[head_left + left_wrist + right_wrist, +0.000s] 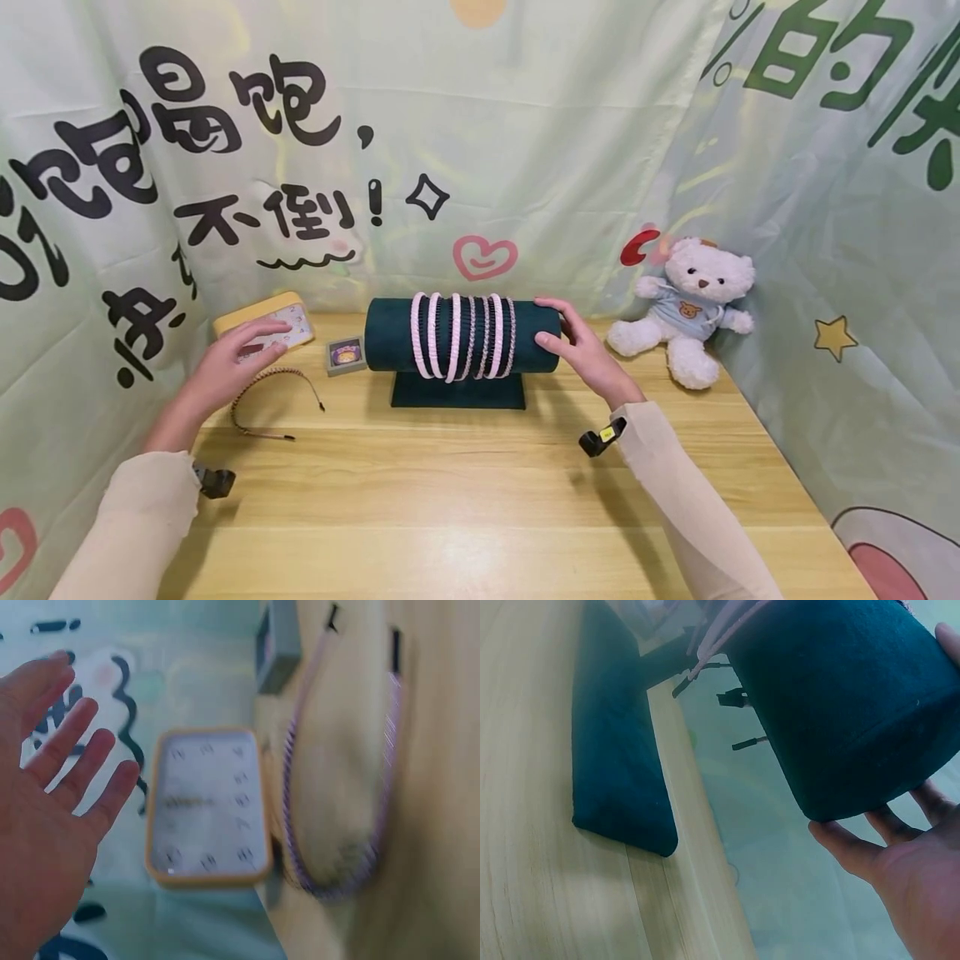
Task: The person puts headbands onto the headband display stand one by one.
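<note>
A dark green velvet headband stand (pixel 386 337) stands on the table, a horizontal roll on a flat base. Several pale pink and braided headbands (pixel 454 337) sit side by side over the roll. My right hand (pixel 588 354) holds the roll's right end, thumb on the front and a finger along the top. In the right wrist view, fingertips (pixel 840 844) touch the rim of that end. My left hand (pixel 231 360) is in the air, fingers spread and holding nothing, near a loose braided headband (pixel 258 379) and a yellow-framed clock (pixel 300 323).
A small grey box (pixel 346 357) with a picture on its face stands left of the stand. At the back right sits a white teddy bear (pixel 686 312) in a blue hoodie. Printed fabric (pixel 562 150) hangs around the wooden table (pixel 420 500).
</note>
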`<action>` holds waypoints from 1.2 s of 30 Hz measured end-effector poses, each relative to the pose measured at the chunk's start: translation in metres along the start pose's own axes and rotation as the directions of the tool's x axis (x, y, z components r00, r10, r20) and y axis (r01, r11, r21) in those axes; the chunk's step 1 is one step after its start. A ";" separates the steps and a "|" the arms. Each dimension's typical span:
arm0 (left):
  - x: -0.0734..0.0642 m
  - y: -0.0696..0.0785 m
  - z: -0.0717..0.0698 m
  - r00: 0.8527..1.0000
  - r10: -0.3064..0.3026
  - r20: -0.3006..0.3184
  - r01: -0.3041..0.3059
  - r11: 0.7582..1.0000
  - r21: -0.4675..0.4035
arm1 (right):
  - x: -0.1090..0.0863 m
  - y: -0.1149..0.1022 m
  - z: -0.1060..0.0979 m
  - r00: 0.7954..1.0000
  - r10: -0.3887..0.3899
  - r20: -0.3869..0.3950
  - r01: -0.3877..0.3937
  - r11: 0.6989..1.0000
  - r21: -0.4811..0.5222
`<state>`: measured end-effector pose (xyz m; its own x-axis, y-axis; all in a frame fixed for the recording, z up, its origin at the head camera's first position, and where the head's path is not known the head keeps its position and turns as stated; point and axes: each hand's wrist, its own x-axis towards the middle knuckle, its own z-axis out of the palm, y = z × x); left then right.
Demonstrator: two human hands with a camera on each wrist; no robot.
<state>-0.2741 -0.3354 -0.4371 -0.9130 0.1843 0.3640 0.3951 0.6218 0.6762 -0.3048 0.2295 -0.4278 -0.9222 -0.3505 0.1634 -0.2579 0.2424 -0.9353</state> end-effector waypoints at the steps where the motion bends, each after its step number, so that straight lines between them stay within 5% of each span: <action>1: -0.004 -0.005 -0.002 1.000 -0.013 -0.003 0.013 1.000 0.002 | 0.000 0.000 0.000 1.000 0.000 0.001 0.000 1.000 0.000; 5: -0.019 -0.020 -0.008 0.996 -0.090 0.003 0.090 0.996 0.027 | 0.001 0.000 0.000 1.000 0.000 0.002 0.000 1.000 0.006; 13: -0.039 -0.050 -0.012 0.989 -0.144 0.034 0.138 0.981 0.139 | 0.000 -0.001 0.000 1.000 0.001 -0.001 -0.001 1.000 0.006; 22: -0.051 -0.067 -0.012 0.956 -0.257 0.143 0.218 0.945 0.243 | 0.000 -0.001 0.000 1.000 -0.007 0.003 0.007 1.000 0.003; 36: -0.058 -0.077 -0.007 0.960 -0.242 0.139 0.193 0.935 0.297 | 0.000 -0.001 0.000 1.000 -0.009 0.003 0.009 1.000 0.001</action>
<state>-0.2513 -0.3996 -0.5055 -0.9864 0.1323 0.0970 0.1635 0.8431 0.5124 -0.3045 0.2289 -0.4268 -0.9190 -0.3555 0.1706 -0.2656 0.2382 -0.9342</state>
